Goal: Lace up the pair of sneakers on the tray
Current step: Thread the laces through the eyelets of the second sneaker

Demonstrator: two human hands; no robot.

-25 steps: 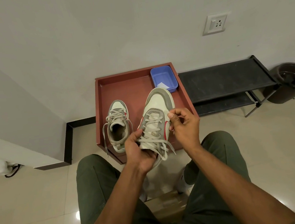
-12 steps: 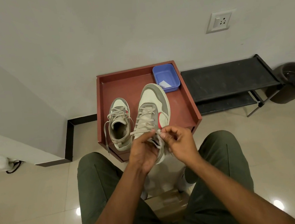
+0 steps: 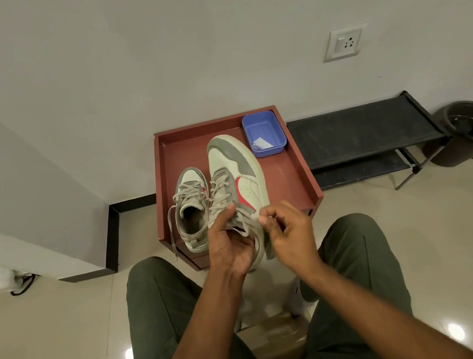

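The left hand (image 3: 229,245) curls under the heel of a scuffed cream leather sneaker with grey suede panels and a red swoosh (image 3: 238,176), its thumb pressed on the flat beige laces (image 3: 222,193), toe pointing to twelve o'clock over the shallow reddish-brown tray (image 3: 286,172). The right hand (image 3: 291,231), at three o'clock of the heel, seems to pinch a lace end, other fingers loosely bent. The matching sneaker (image 3: 190,209) lies on the tray at nine o'clock; a blue plastic tub (image 3: 264,134) occupies its one-o'clock corner.
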